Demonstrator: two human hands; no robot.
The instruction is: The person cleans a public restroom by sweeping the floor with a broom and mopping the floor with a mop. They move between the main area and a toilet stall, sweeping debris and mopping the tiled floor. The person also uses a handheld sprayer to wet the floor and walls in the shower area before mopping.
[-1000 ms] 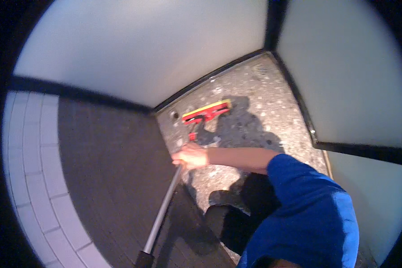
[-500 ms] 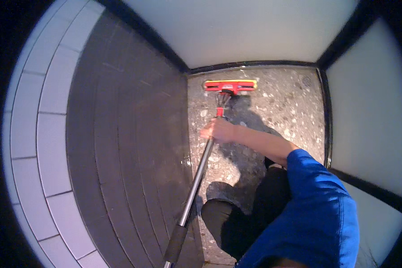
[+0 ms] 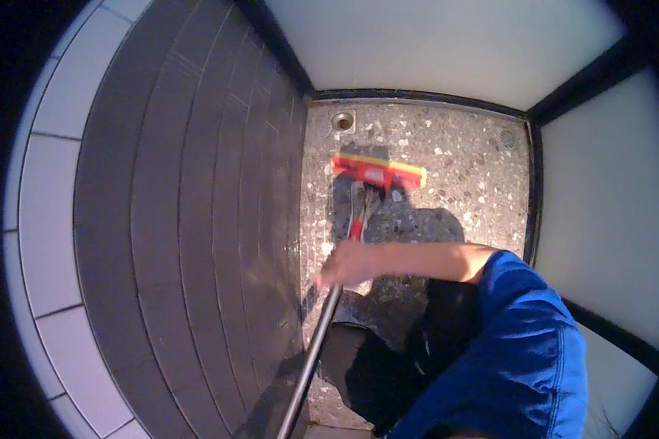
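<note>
Showing one right hand (image 3: 353,265), fingers clamped around one long metal pole (image 3: 311,358); left hand out of view. Carrying one red brush head (image 3: 378,173) with a yellow edge at the pole's far end, lying flat on the speckled stone floor (image 3: 461,168), near the back wall. Sitting in the floor: two drains, one square drain (image 3: 343,121) in the left corner, one round drain (image 3: 507,137) in the right. Standing alongside on the left: dark tiled wall (image 3: 198,241).

The right hand (image 3: 351,263) is gripping a metal mop handle (image 3: 311,358), its red head (image 3: 378,173) resting on the speckled floor (image 3: 468,175).
</note>
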